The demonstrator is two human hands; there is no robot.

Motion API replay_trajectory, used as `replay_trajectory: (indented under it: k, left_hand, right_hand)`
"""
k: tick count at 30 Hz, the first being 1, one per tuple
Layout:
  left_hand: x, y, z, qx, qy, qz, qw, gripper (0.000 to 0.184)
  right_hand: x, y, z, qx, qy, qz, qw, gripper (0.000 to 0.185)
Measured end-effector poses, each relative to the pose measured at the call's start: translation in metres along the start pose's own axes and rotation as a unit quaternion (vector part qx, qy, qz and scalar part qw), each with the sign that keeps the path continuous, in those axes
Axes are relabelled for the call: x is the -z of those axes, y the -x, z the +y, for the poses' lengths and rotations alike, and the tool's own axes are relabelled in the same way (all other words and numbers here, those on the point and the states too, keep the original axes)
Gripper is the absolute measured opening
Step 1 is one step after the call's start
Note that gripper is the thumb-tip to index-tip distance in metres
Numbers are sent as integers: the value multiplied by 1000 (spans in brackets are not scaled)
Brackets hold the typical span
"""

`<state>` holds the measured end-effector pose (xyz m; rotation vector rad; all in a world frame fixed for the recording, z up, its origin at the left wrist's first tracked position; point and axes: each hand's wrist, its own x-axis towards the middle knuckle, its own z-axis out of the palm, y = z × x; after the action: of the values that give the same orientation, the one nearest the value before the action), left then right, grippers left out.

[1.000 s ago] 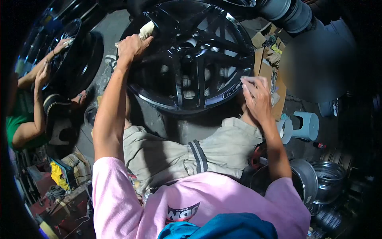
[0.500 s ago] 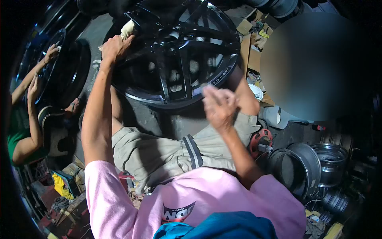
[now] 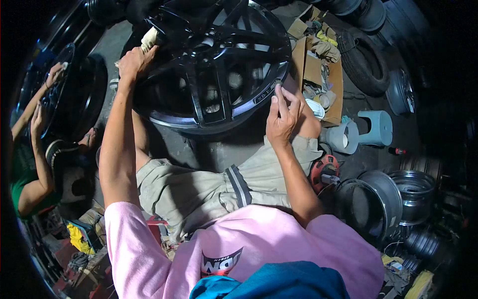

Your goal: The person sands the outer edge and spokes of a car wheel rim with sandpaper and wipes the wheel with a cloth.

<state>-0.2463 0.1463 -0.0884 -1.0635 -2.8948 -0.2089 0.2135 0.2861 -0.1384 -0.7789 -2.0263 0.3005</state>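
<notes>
**Right hand (image 3: 283, 119) reaches the lettering (image 3: 265, 93) on the rim**

The right hand, a blur below the wheel's near edge a moment earlier, now shows clearly with its fingertips beside the lettered patch. That brings it close to the marked section; whether it touches is unclear. Its fingers point upward, the thumb slightly apart from them; whether they pinch the small dark spot at the tips cannot be told. The left hand (image 3: 135, 61) stays clamped on a cream cloth (image 3: 149, 39) at the left edge of the black wheel (image 3: 220, 92), which sits face up before the person.
</notes>
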Motion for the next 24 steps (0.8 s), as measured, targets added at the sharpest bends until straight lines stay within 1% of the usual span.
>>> replay_trajectory:
  k: [3, 4, 5, 6, 7, 10, 11, 12, 13, 14, 15, 16, 17, 18, 20, 21, 22, 24]
  left_hand:
    - [6, 6, 3, -6, -2, 12, 1000, 85]
    - [6, 4, 1, -7, -3, 12, 1000, 85]
    - [3, -1, -3, -4, -7, 1, 1000, 85]
    - [-1, -4, -4, -3, -12, -13, 1000, 86]
    - [-4, -4, -4, 7, -17, -5, 1000, 86]
    - [-6, -5, -5, -2, -28, 2, 1000, 85]
    - [-7, -7, -5, 14, -27, -2, 1000, 85]
    - [-7, -10, -6, 2, -27, -19, 999, 85]
    - [-6, -11, -6, 5, -28, -6, 1000, 85]
    - [-7, -6, -4, 11, -28, 2, 1000, 86]
    - [-6, 0, -5, 21, -26, 0, 999, 86]
    - [-3, 3, -3, 2, -12, 17, 1000, 85]
    - [-3, 4, 1, -19, 3, 35, 999, 85]
    - [-3, 3, 2, -17, 6, 36, 999, 85]
    - [-1, 2, 1, -11, -9, 14, 1000, 85]
    - [1, 3, 3, -9, -9, 16, 1000, 85]
    - [3, 4, 7, -2, -5, 18, 1000, 84]
    - [5, 7, 4, 14, 1, 17, 1000, 84]
  right_hand:
    - [-2, 34, -30, -43, -56, -13, 997, 41]
    - [-2, 47, -44, -20, -72, -5, 997, 42]
    - [1, 57, -61, 14, -53, -16, 998, 42]
    - [1, 69, -77, 1, -62, -52, 997, 45]
    - [3, 71, -93, 11, -83, -65, 994, 47]
    - [11, 70, -116, 77, -150, -134, 977, 40]
    - [17, 66, -115, 80, -151, -123, 978, 37]
    - [24, 61, -110, 85, -155, -114, 978, 34]
    - [32, 51, -95, 85, -146, -105, 980, 32]
    - [43, 37, -79, 91, -105, -84, 987, 30]
    - [53, 24, -59, 83, -57, -93, 991, 32]
    - [54, 12, -40, 88, 22, -78, 993, 32]
    - [57, 0, -28, 81, 42, -60, 994, 33]
    - [58, -7, -26, 99, 35, -55, 993, 34]
    - [61, -7, -36, 195, -4, -152, 969, 37]
    - [56, -3, -36, 244, 17, -176, 953, 36]
    - [54, -9, -32, 248, 15, -175, 953, 36]
    - [56, -31, -7, 246, 46, -206, 946, 33]
